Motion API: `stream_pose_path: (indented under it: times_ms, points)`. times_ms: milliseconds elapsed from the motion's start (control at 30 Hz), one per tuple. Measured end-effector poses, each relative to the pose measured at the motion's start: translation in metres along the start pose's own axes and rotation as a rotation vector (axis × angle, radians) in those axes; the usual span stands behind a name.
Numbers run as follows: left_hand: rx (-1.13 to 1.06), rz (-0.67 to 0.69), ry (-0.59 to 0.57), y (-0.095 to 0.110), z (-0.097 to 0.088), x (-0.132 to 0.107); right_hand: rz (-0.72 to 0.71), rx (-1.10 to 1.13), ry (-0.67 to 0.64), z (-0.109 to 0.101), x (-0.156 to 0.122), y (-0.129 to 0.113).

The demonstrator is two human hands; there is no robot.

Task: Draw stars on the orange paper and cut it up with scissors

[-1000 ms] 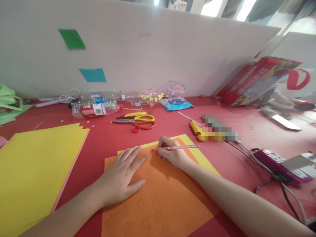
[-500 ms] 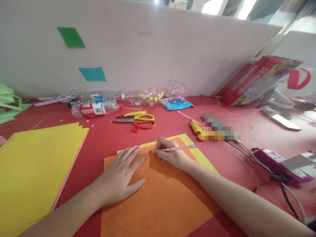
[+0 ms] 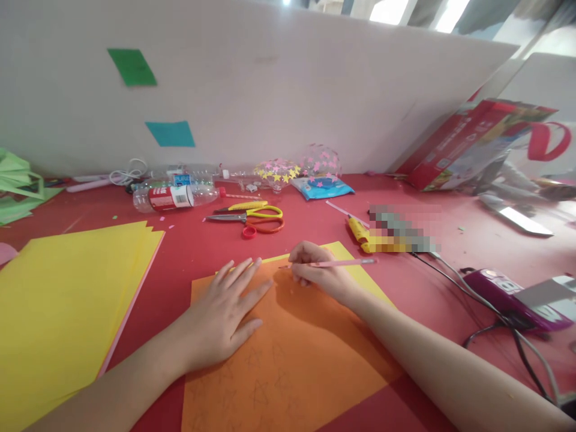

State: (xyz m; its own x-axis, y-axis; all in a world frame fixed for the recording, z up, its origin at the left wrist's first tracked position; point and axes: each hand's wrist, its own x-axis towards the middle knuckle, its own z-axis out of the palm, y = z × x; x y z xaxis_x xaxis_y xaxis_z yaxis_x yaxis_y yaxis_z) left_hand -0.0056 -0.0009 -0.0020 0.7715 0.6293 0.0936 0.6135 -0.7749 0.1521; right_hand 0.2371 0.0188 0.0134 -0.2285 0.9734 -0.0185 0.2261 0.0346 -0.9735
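My left hand [image 3: 220, 315] lies flat with spread fingers on an orange paper sheet [image 3: 288, 366]. Faint pencilled stars show on the sheet near its front edge. My right hand [image 3: 317, 270] is closed around a pink pencil [image 3: 335, 263], whose tip touches the far edge of the orange sheet. A yellow sheet [image 3: 346, 257] lies under the orange one and shows along its far and right sides.
A stack of yellow paper [image 3: 63, 306] lies at the left. Scissors [image 3: 252, 217], plastic bottles [image 3: 177, 197], a yellow glue gun [image 3: 360, 234] and a purple device [image 3: 508, 291] with cables lie on the red table [image 3: 189, 252]. A red box [image 3: 468, 144] leans at the back right.
My right hand and pencil have shifted slightly toward the far edge of the orange sheet. The pencil lies flatter now. My left hand has stayed in place.
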Motion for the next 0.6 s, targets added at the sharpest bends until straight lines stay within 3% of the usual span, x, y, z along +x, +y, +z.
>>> stream_pose_path:
  times_ms: [133,400,600]
  points:
    - [-0.017,0.016,-0.007,-0.003,0.005,0.000,-0.031,-0.130,-0.025,0.003,-0.002,-0.003]
    - [-0.079,-0.018,-0.095,0.001,0.000,0.003,-0.030,-0.066,-0.020,0.011,-0.001,0.004]
    - [-0.082,-0.020,-0.089,0.002,0.000,0.003,-0.014,-0.054,-0.076,0.009,-0.001,0.006]
